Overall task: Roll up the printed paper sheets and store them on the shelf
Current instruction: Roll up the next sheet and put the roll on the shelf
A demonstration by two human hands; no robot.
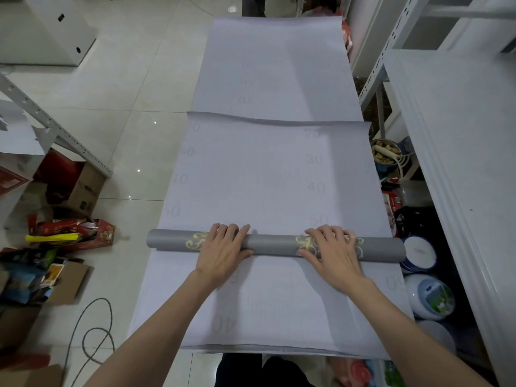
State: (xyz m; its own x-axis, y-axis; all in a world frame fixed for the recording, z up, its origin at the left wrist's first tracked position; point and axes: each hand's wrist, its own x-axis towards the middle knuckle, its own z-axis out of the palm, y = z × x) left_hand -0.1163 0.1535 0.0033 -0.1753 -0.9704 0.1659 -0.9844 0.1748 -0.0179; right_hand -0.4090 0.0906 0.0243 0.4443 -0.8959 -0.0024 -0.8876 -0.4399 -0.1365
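Long white printed paper sheets point(268, 174) lie face down on the floor, with faint numbers showing through. Across them lies a grey roll of paper point(275, 244) with yellow ornaments, partly rolled up from the near end. My left hand point(223, 251) rests palm down on the roll's left half, fingers curled over its top. My right hand point(332, 251) presses on the right half the same way. A second sheet point(276, 65) extends farther away, overlapping the first at a seam. The white metal shelf point(458, 129) stands along the right.
Cardboard boxes and red packaging point(69, 236) clutter the floor at the left, with a grey cable point(95, 331) looping nearby. Round lidded tubs point(427, 297) and a bowl of peanuts point(386, 155) sit under the shelf at the right. A white cabinet point(47, 29) stands far left.
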